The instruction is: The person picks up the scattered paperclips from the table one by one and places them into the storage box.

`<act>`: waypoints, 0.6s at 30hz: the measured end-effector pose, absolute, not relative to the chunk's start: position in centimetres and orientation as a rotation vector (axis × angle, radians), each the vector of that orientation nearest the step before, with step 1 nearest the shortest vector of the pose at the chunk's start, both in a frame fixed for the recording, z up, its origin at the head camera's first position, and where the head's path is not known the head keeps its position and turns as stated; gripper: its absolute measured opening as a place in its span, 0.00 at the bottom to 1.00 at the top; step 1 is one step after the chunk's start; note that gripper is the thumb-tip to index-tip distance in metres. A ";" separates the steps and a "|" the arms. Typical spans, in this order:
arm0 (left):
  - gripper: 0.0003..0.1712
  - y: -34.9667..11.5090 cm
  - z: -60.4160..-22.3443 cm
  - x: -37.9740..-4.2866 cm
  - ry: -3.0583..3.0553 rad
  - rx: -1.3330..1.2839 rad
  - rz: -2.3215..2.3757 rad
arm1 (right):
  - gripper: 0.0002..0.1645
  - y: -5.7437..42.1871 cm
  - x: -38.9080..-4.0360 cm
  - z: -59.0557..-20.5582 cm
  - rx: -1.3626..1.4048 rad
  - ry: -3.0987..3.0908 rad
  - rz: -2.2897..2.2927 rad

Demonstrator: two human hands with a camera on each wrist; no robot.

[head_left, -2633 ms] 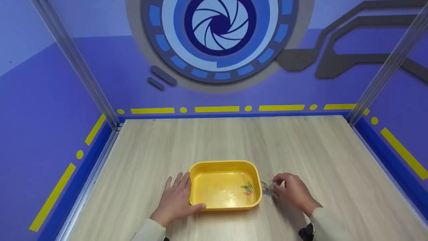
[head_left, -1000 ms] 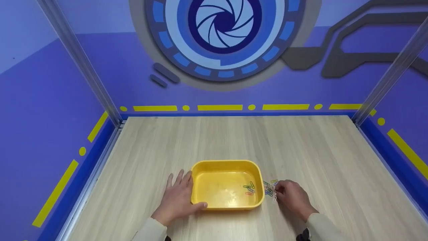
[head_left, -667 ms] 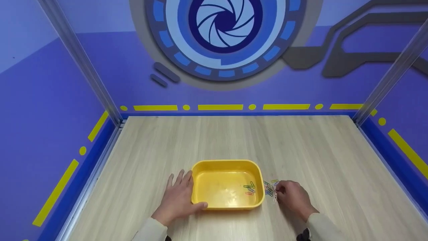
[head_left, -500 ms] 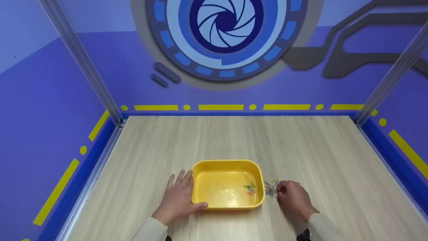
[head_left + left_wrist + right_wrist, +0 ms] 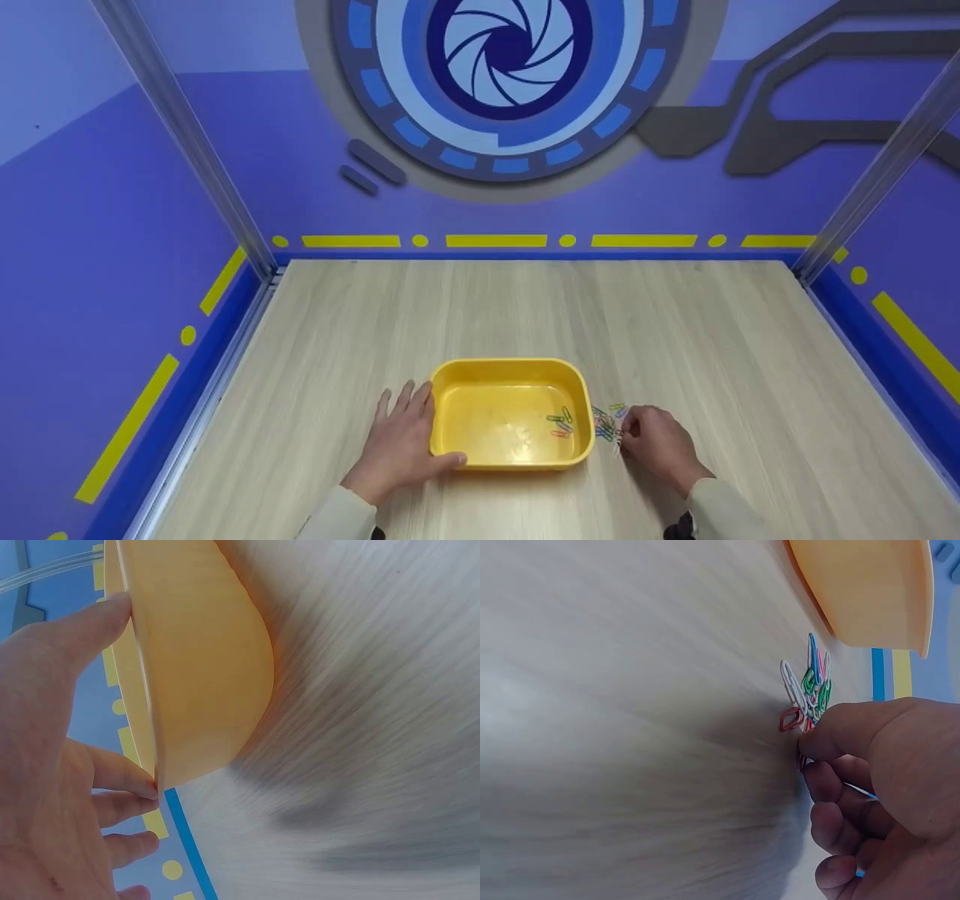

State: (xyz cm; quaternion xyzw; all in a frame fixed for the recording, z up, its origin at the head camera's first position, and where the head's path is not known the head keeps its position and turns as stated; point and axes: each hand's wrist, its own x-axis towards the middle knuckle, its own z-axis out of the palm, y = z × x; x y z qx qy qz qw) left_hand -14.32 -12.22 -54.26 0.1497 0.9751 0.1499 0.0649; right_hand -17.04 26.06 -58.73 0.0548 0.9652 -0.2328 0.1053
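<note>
Yellow tray: sits on the table (image 5: 487, 315) at the lower middle of the head view, upright; the yellow tray (image 5: 484, 427) has raised walls and rounded corners.
Left hand: the left hand (image 5: 401, 454) is at the tray's left end, its grip spread wide, with the thumb on the near rim and the index fingertip at the far-left corner, holding that end between them; the other fingers reach past the corner in the left wrist view.
Right hand: the right hand (image 5: 660, 446) is low on the table, right of the tray, its grip closed down to a thumb-and-index pinch; a reddish paper clip (image 5: 802, 763) shows between the tips, mostly hidden, while the other fingers curl loosely.
Loose clips: a small heap of coloured clips (image 5: 604, 425) lies just beside the tray's right wall, next to the right fingertips; a white clip (image 5: 792, 684) and a red clip (image 5: 789, 719) show at its edge in the right wrist view.
Clips inside: a few green, blue and red ones (image 5: 555, 418) rest on the tray floor, toward its right side.
Sleeves: light cuffs (image 5: 724, 510) enter from the bottom edge.
Wall: a blue-purple wall (image 5: 487, 221) fills the upper frame, with a round shutter design (image 5: 510, 49) at top centre.
</note>
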 end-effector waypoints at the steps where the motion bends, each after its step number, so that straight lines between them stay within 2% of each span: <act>1: 0.61 -12.2 -54.3 -14.3 2.942 0.451 0.453 | 0.06 26.0 -17.0 -58.7 0.157 2.850 -0.687; 18: 0.61 -12.2 -54.0 -14.2 2.946 0.464 0.463 | 0.07 25.9 -16.9 -59.0 0.141 2.841 -0.761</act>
